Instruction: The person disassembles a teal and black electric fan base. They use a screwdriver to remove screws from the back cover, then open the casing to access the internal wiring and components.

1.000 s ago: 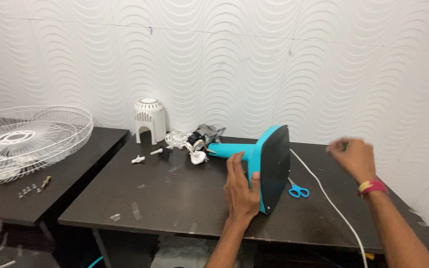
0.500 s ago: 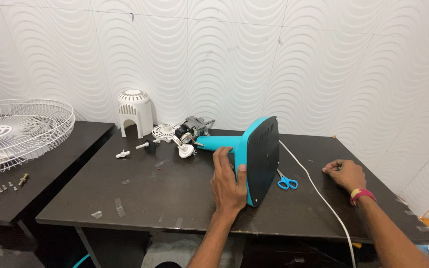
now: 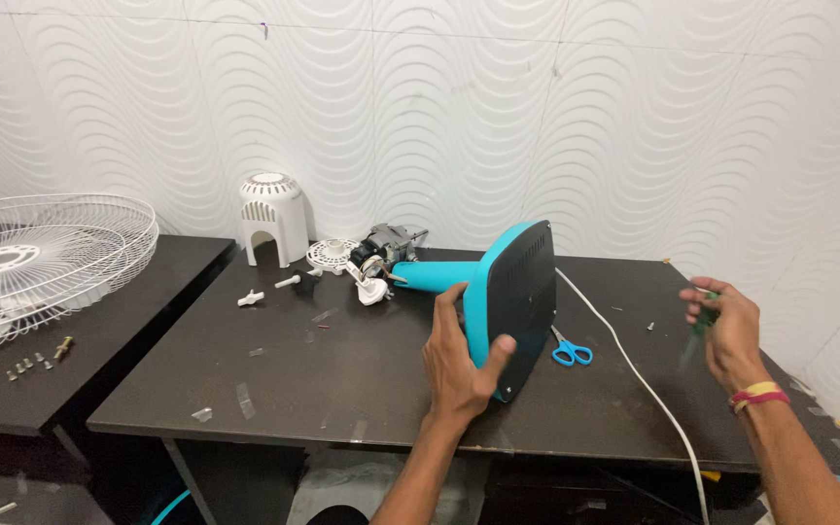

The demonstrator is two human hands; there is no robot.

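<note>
- Two hands work at one dark desk [image 3: 274, 389].
- One left hand [image 3: 459, 365] has its fingers clamped on the rim of the turquoise fan base [image 3: 509, 309], tipped on edge near the desk's middle; judging by this, the step is steadying the base.
- One right hand [image 3: 721, 326] hovers over the right edge, fingers pinched on a small dark-green tool [image 3: 702, 326], blurred.
- One pair of blue scissors [image 3: 570, 348], one white cord [image 3: 624, 360], one white motor cover [image 3: 271, 217], one wire fan guard [image 3: 46, 258].

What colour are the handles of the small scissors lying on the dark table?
Blue: the small scissors have bright blue handles, seen in the head view beside the white cord.
</note>
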